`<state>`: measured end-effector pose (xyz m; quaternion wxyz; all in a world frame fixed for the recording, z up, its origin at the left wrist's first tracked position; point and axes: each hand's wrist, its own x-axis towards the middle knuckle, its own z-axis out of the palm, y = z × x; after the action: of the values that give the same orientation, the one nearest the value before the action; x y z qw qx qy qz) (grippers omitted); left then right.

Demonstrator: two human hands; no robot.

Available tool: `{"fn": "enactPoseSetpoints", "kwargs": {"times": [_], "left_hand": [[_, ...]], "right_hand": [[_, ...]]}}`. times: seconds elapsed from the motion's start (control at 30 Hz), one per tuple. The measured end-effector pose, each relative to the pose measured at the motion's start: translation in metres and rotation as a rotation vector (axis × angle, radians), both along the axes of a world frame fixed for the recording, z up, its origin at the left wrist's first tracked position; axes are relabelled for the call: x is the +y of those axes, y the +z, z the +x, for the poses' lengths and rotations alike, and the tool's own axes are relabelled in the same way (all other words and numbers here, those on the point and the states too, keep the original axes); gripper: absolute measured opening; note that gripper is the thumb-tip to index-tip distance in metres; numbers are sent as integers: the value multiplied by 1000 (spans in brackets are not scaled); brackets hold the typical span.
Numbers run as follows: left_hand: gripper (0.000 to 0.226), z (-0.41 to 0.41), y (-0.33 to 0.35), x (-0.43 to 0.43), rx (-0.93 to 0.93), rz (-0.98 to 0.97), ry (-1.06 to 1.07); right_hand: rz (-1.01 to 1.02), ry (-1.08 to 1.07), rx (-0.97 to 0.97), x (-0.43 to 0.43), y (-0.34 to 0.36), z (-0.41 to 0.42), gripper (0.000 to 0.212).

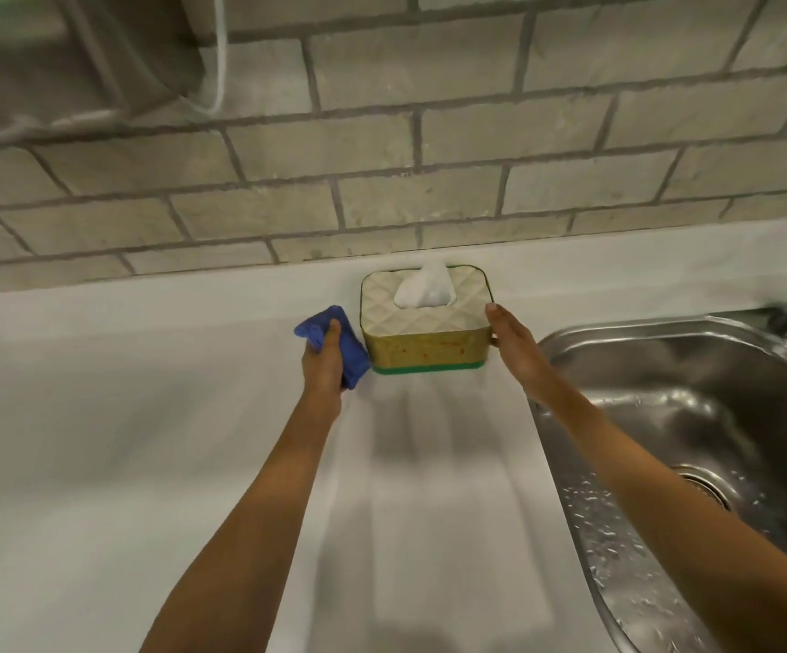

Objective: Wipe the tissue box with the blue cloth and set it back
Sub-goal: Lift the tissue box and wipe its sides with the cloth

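The tissue box [424, 339] stands on the white counter against the back ledge. It has a cream quilted lid, a yellowish front with reddish specks, a green base band, and a white tissue sticking up from the top. My left hand [323, 362] grips the folded blue cloth [347, 344] just left of the box, the cloth close to or touching the box's left side. My right hand [514, 334] lies flat with fingers stretched out against the box's right side.
A stainless steel sink [693, 417] with water drops fills the right side, its rim just right of the box. A grey brick wall [382, 157] rises behind the white counter [123, 440]. A white cable [219, 54] hangs at the upper left.
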<state>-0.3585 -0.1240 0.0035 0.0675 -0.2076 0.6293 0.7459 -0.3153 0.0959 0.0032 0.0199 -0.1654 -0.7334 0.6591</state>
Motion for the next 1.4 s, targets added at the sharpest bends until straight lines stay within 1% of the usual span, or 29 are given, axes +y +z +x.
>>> {"fn": "enactPoseSetpoints", "kwargs": {"times": [0.1,0.2,0.3,0.37,0.47,0.53,0.57,0.7,0.8,0.93,1.07,1.17,1.23,1.27,1.37,1.4], "left_hand": [[44,-15,-4,15,30,-42,-18],[39,-21,-9,22,36,-112,-39],[39,-18,-9,26,13,-152,-71],[40,-12,-8,26,3,-168,-73],[26,2,-9,21,31,-167,-77],[21,16,-10,17,45,-160,-97],[21,25,-10,15,55,-159,-115],[21,62,-3,6,35,-185,-150],[27,87,6,-3,20,-222,-148],[27,121,15,-14,-12,-233,-204],[31,143,26,-25,-16,-260,-274],[33,154,31,-29,-43,-255,-351],[34,158,33,-29,-55,-256,-374],[35,159,35,-29,-62,-267,-379],[42,157,41,-26,-71,-334,-390],[45,156,42,-24,-73,-350,-396]], "right_hand": [[-83,3,4,-3,-6,-3,44],[-114,9,18,-5,-14,-1,33],[-140,-17,62,-8,-20,3,44],[-154,-24,85,-10,-21,8,45],[-137,-47,95,-14,-21,22,33],[-134,-94,90,-16,-20,35,28],[-133,-112,83,-16,-20,42,29],[-107,-153,34,-18,-16,81,45],[-83,-146,-17,-22,-8,107,44],[-72,-123,-68,-27,8,139,43],[4,-76,-132,-32,20,166,50],[24,-80,-152,-32,24,178,54],[60,-80,-167,-31,25,181,61],[86,-76,-176,-31,25,182,69],[127,-47,-192,-29,24,180,106],[142,-38,-188,-27,23,177,114]]}}
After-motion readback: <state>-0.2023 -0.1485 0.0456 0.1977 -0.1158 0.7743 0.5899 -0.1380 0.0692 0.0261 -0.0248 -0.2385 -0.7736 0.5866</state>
